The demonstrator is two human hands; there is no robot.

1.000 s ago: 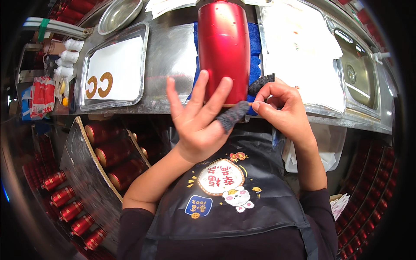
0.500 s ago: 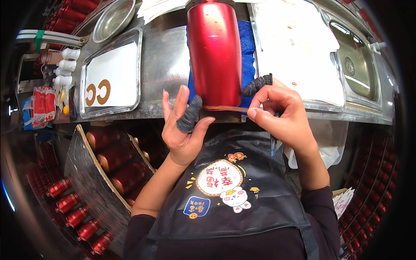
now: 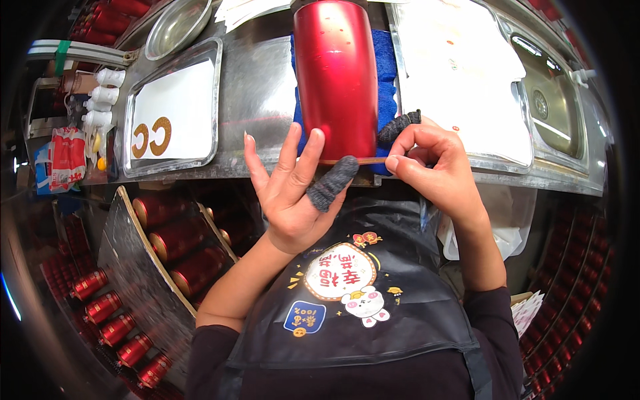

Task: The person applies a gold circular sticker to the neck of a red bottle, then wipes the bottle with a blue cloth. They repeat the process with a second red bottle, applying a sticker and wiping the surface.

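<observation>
A glossy red bottle (image 3: 337, 80) lies on a folded blue towel (image 3: 385, 73), its base toward me at the counter's front edge. Along that base runs a thin gold-brown strip (image 3: 373, 161). My right hand (image 3: 437, 167), wearing a dark knit finger cover on one finger, pinches the strip's right end between thumb and index finger. My left hand (image 3: 291, 187) has its fingers spread. Its index finger, in a dark grey knit cover, touches the base by the strip; the thumb is mostly hidden behind it.
Left on the counter, a metal tray (image 3: 217, 127) holds white paper with two gold C-shaped pieces (image 3: 161, 136). Beyond it stands a metal bowl (image 3: 177, 30). At right lie white sheets (image 3: 460, 80) on a tray, beside a sink (image 3: 550, 100). Red bottles (image 3: 163, 233) fill a wooden crate below left.
My left hand has moved right, bringing its covered index finger across the bottle's base. My right hand keeps its pinch and has shifted slightly. The bottle shifts slightly right in the view.
</observation>
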